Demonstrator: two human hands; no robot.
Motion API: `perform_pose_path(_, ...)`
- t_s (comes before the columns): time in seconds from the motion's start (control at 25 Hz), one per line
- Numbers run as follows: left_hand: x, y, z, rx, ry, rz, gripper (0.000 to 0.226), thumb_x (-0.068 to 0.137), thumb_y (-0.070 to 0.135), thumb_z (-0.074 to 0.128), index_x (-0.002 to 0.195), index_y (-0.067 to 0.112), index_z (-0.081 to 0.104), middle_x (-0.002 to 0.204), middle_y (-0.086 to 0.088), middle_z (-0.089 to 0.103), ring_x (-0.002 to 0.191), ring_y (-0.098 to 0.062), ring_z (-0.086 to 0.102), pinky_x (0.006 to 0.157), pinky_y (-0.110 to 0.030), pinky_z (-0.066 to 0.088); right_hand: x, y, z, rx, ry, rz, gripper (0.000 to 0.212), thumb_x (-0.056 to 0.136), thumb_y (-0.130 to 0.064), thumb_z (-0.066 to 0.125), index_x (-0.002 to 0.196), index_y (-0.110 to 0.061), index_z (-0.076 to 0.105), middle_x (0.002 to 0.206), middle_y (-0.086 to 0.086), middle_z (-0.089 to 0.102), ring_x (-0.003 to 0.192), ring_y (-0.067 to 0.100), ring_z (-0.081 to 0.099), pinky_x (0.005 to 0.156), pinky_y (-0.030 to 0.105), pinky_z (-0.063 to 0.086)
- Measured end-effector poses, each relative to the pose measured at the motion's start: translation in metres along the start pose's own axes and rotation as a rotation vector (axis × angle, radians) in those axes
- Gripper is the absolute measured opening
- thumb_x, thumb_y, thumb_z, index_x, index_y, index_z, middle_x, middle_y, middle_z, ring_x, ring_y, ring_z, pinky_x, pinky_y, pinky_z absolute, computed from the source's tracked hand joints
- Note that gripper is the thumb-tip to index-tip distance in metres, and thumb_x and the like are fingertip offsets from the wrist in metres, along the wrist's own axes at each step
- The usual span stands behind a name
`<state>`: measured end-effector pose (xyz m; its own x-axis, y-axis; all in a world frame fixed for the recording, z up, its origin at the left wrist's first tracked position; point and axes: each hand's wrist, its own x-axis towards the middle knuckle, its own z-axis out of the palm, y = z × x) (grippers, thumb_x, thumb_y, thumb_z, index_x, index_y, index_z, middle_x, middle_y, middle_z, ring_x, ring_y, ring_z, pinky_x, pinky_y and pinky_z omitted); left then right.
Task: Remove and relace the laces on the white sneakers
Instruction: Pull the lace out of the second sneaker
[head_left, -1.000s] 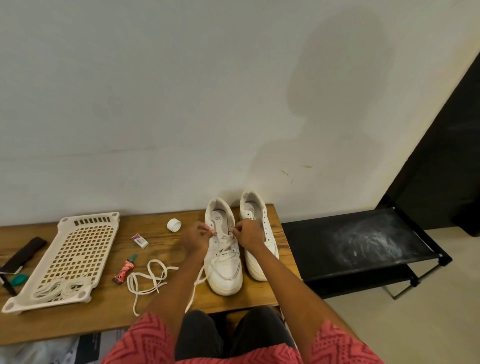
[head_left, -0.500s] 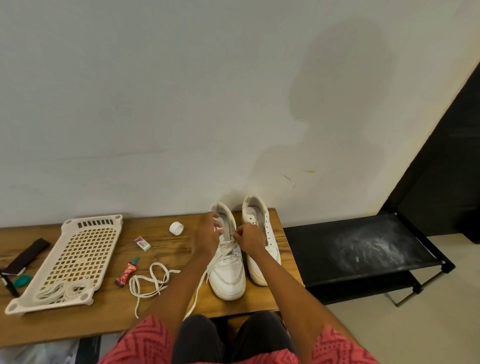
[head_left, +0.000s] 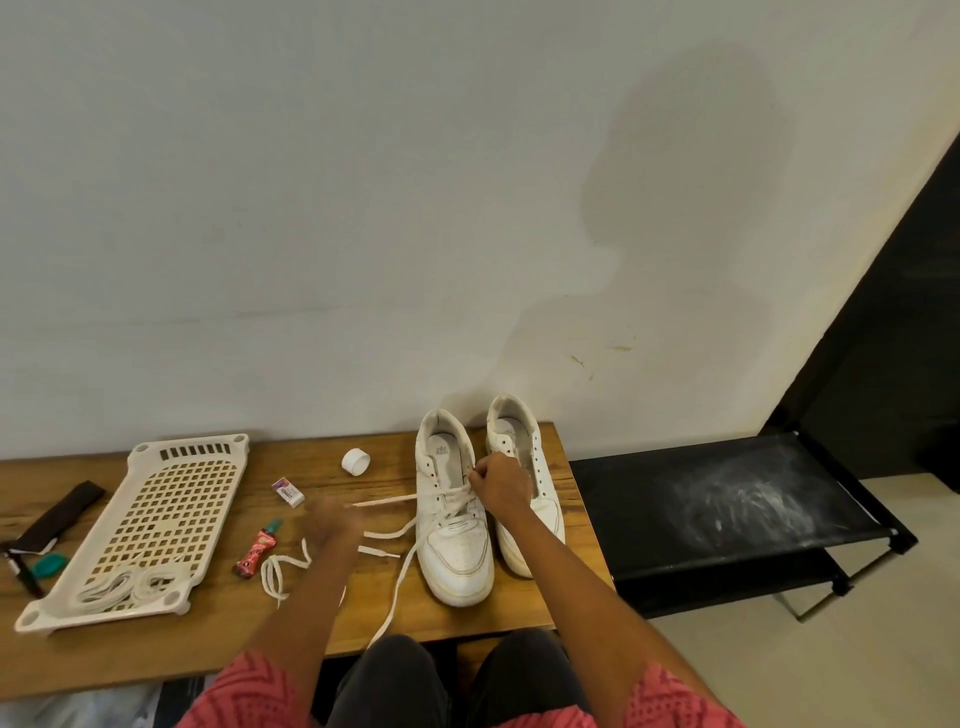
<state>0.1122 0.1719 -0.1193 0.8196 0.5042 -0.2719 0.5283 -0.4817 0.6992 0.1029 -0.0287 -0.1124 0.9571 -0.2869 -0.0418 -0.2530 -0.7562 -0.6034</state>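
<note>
Two white sneakers stand side by side on the wooden table (head_left: 156, 639), toes toward me. The left sneaker (head_left: 457, 556) is partly laced with a white lace (head_left: 451, 506); the right sneaker (head_left: 511, 423) shows bare eyelets. My right hand (head_left: 501, 486) pinches the lace at the left sneaker's upper right eyelets. My left hand (head_left: 332, 522), blurred by motion, is out to the left of the shoe, and a straight strand of the lace (head_left: 387, 500) runs from the sneaker to its fingers. Another end trails off the table's front edge. A second loose lace (head_left: 278, 569) lies by my left forearm.
A white perforated tray (head_left: 171, 514) at the left holds coiled laces (head_left: 124, 587). Near it lie a red tube (head_left: 257, 548), a small box (head_left: 287, 491), a white cap (head_left: 356, 461), a dark strap (head_left: 62, 512) and a teal item (head_left: 49, 564). A black shelf (head_left: 727, 509) stands to the right.
My left hand has swung from the sneaker's collar out to the left, drawing a lace strand with it. My right hand has stayed at the eyelets.
</note>
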Motion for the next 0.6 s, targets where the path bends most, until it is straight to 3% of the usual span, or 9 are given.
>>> perform_pose_path(0.04, 0.002, 0.0, -0.005, 0.108, 0.011, -0.012, 0.04, 0.089, 0.011, 0.059, 0.124, -0.002, 0.045, 0.112, -0.022, 0.059, 0.101, -0.036, 0.059, 0.084, -0.041, 0.052, 0.0, 0.0, 0.0, 0.001, -0.002, 0.001, 0.023, 0.093, -0.026, 0.057, 0.092, -0.008, 0.072, 0.09, 0.008, 0.07, 0.085, 0.021, 0.065, 0.067, 0.024, 0.044)
perform_pose_path(0.12, -0.004, 0.009, -0.008, 0.304, 0.048, 0.147, 0.042, 0.088, 0.014, 0.062, 0.124, 0.001, 0.045, 0.116, -0.02, 0.058, 0.106, -0.033, 0.057, 0.085, -0.039, 0.049, 0.0, -0.002, -0.001, -0.003, -0.015, 0.0, 0.023, 0.093, -0.026, 0.057, 0.092, -0.008, 0.071, 0.09, 0.008, 0.07, 0.085, 0.021, 0.065, 0.067, 0.024, 0.043)
perform_pose_path(0.24, -0.019, 0.035, 0.008, 0.261, 0.027, 0.525, 0.044, 0.085, 0.016, 0.066, 0.124, 0.006, 0.047, 0.121, -0.011, 0.057, 0.11, -0.027, 0.054, 0.08, -0.033, 0.047, 0.001, 0.0, -0.002, -0.01, -0.025, 0.003, 0.023, 0.093, -0.026, 0.057, 0.093, -0.008, 0.071, 0.09, 0.009, 0.07, 0.085, 0.021, 0.065, 0.068, 0.024, 0.045)
perform_pose_path(0.36, -0.039, 0.059, 0.033, 0.26, -0.114, 0.874, 0.038, 0.087, 0.019, 0.064, 0.121, 0.014, 0.049, 0.107, 0.001, 0.062, 0.097, -0.019, 0.06, 0.066, -0.024, 0.047, 0.002, 0.0, -0.002, 0.002, -0.03, 0.002, 0.023, 0.093, -0.027, 0.057, 0.095, -0.009, 0.071, 0.091, 0.008, 0.07, 0.086, 0.022, 0.066, 0.069, 0.025, 0.046)
perform_pose_path(0.44, -0.046, 0.064, 0.045, 0.349, -0.159, 0.915, 0.033, 0.089, 0.022, 0.063, 0.118, 0.015, 0.048, 0.1, 0.001, 0.065, 0.09, -0.018, 0.063, 0.064, -0.026, 0.05, 0.002, 0.001, -0.003, 0.005, -0.029, 0.0, 0.025, 0.093, -0.029, 0.057, 0.098, -0.009, 0.071, 0.093, 0.008, 0.07, 0.087, 0.021, 0.066, 0.067, 0.024, 0.043)
perform_pose_path(0.6, -0.04, 0.05, 0.049, 0.247, -0.133, 0.654, 0.04, 0.083, 0.025, 0.069, 0.112, 0.007, 0.048, 0.103, -0.01, 0.062, 0.09, -0.025, 0.062, 0.066, -0.03, 0.046, -0.005, -0.004, -0.007, -0.056, 0.053, -0.113, 0.019, 0.091, -0.025, 0.059, 0.1, -0.011, 0.069, 0.096, 0.005, 0.069, 0.088, 0.018, 0.064, 0.065, 0.022, 0.039)
